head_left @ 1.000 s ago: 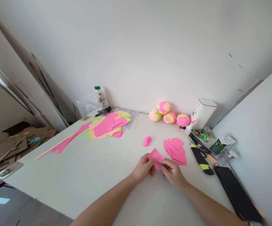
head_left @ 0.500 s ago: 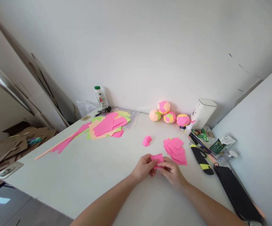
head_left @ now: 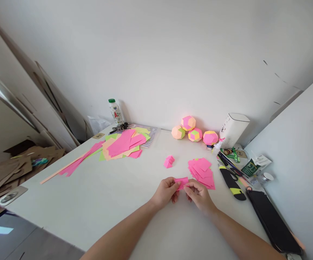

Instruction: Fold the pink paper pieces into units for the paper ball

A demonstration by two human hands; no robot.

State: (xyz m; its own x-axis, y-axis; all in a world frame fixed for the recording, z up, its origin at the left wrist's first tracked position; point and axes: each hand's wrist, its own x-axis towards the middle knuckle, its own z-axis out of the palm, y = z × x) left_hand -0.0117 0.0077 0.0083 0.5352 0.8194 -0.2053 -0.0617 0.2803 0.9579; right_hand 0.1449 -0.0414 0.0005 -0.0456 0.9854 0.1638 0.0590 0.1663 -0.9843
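Between both hands is a small piece of pink paper (head_left: 181,183), partly folded over. My left hand (head_left: 168,191) pinches its left side, the thumb lying across the front. At the right side, my right hand (head_left: 198,194) grips the paper between thumb and fingers. Just beyond the hands lie several folded pink paper pieces (head_left: 169,161) in a small cluster. To the right of them, a fanned pile of flat pink paper pieces (head_left: 201,172) rests on the table, close to my right hand.
Several multicoloured paper balls (head_left: 188,123) sit by the wall. Coloured sheets (head_left: 124,142) and long strips (head_left: 80,159) lie left, near a bottle (head_left: 115,112). On the right are a utility knife (head_left: 232,183), a black phone-like slab (head_left: 274,220) and a white container (head_left: 233,130).
The pink paper now looks shorter from top to bottom, its lower edge turned upward. My right hand's fingers have shifted slightly up along its right side.
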